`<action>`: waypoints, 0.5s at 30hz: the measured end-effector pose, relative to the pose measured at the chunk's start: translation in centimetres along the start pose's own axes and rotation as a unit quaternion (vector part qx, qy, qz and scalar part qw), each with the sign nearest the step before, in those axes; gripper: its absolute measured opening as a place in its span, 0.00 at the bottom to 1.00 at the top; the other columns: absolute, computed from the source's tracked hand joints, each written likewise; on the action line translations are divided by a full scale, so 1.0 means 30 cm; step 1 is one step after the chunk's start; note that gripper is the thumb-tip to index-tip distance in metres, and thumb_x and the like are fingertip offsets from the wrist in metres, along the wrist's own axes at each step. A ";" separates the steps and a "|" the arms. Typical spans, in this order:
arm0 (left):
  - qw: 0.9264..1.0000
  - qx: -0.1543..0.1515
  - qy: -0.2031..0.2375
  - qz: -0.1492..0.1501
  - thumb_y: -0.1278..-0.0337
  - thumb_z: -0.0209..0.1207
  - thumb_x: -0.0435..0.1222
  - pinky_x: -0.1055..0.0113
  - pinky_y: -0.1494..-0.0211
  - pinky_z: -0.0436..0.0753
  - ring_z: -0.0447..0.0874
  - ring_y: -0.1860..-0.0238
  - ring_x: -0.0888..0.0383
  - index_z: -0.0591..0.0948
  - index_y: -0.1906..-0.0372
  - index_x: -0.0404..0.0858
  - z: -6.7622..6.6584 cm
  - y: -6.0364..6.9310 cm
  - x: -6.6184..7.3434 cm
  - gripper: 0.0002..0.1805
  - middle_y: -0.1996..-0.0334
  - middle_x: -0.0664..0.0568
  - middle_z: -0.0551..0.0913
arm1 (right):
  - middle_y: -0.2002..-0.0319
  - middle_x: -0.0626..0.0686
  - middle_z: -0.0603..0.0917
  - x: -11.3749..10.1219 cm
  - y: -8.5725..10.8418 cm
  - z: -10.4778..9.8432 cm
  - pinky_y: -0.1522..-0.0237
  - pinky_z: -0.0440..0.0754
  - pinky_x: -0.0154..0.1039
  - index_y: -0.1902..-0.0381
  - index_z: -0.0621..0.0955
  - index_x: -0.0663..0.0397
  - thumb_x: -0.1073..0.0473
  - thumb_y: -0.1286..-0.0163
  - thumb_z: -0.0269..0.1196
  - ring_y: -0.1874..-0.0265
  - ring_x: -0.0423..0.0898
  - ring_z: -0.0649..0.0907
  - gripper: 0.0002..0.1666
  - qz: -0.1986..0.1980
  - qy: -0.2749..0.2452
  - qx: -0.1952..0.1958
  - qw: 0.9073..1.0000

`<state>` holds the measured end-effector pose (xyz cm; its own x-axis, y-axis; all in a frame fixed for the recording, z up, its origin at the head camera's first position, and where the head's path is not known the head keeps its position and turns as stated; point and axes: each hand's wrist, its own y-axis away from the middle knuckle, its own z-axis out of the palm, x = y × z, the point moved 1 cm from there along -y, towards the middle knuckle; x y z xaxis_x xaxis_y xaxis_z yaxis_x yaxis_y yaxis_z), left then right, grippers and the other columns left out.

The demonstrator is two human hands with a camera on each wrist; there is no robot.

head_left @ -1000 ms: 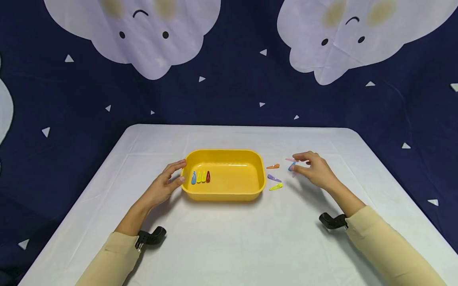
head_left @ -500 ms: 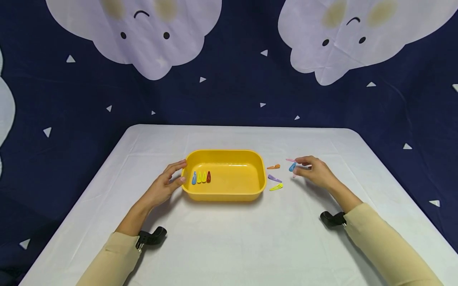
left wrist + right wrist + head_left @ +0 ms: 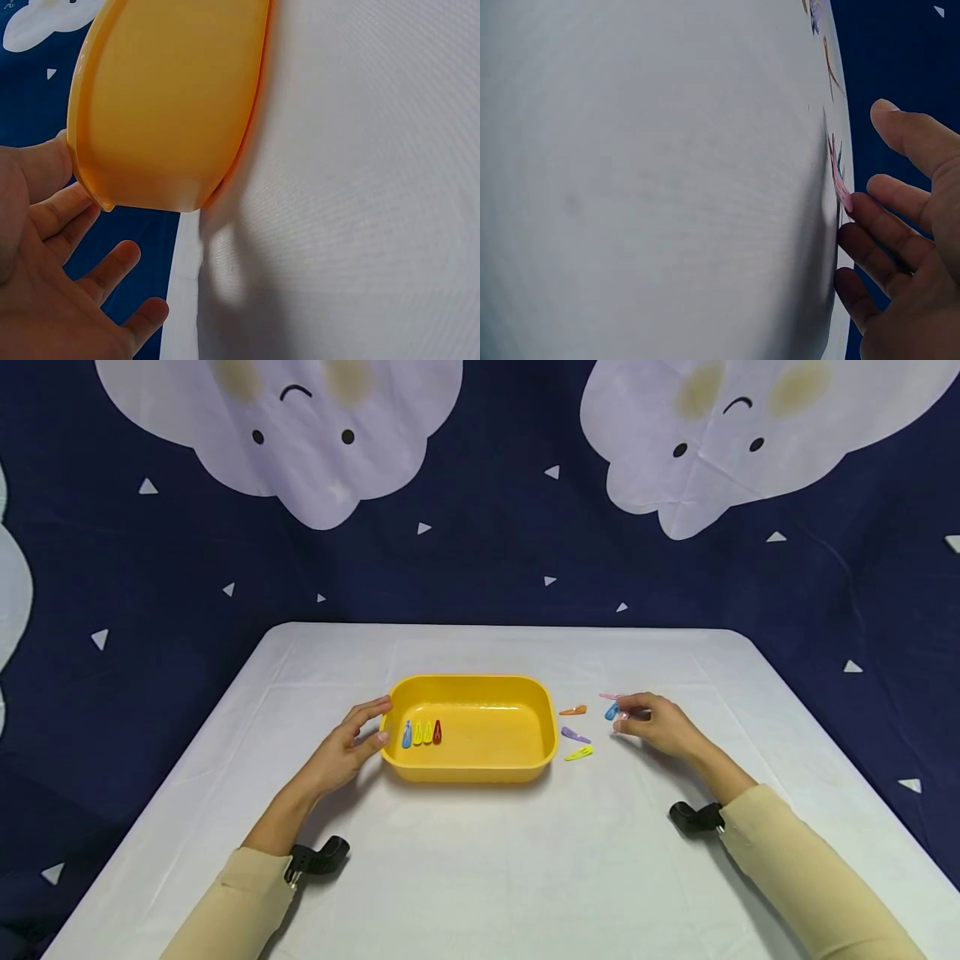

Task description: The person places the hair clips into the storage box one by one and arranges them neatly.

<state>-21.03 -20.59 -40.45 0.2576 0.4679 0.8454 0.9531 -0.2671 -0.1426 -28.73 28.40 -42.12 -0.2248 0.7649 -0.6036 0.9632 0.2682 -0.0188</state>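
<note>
My left hand [image 3: 343,750] rests on the left end of the yellow tray [image 3: 472,772]. Its thumb and fingertips touch the rim; the ring and little fingers extend free in the left wrist view. Near the tray's right side, my right hand [image 3: 663,725] is low over a small group of snap hair clips. In the right wrist view its fingertips touch a pink hair clip [image 3: 841,187], while the thumb stands apart. Just beyond those fingers lie a blue hair clip [image 3: 612,712] and another pink clip [image 3: 610,696], partly covered by the hand.
Inside the tray, at left, a row holds a blue clip [image 3: 407,734], two yellow clips [image 3: 422,732] and a red clip [image 3: 437,732]. Between tray and right hand lie an orange clip [image 3: 573,710], a purple clip [image 3: 575,735] and a yellow-green clip [image 3: 579,752] on white cloth.
My right hand has lowered toward the table and its fingers have closed in on the near pink clip, which has shifted slightly away from me. The left hand and tray stay put.
</note>
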 end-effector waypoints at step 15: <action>1.000 0.001 0.003 -0.001 0.33 0.52 0.33 0.34 0.30 0.48 0.48 0.25 0.42 0.65 0.33 0.36 0.000 0.000 -0.001 0.26 0.28 0.44 0.58 | 0.49 0.61 0.81 -0.021 0.064 0.014 0.45 0.75 0.53 0.44 0.76 0.60 0.48 0.39 0.65 0.50 0.57 0.79 0.30 -0.002 0.004 -0.006 1.000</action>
<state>-21.03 -20.62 -40.48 0.2548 0.4632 0.8489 0.9539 -0.2644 -0.1421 -26.69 28.19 -42.10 -0.2290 0.7682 -0.5979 0.9607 0.2775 -0.0114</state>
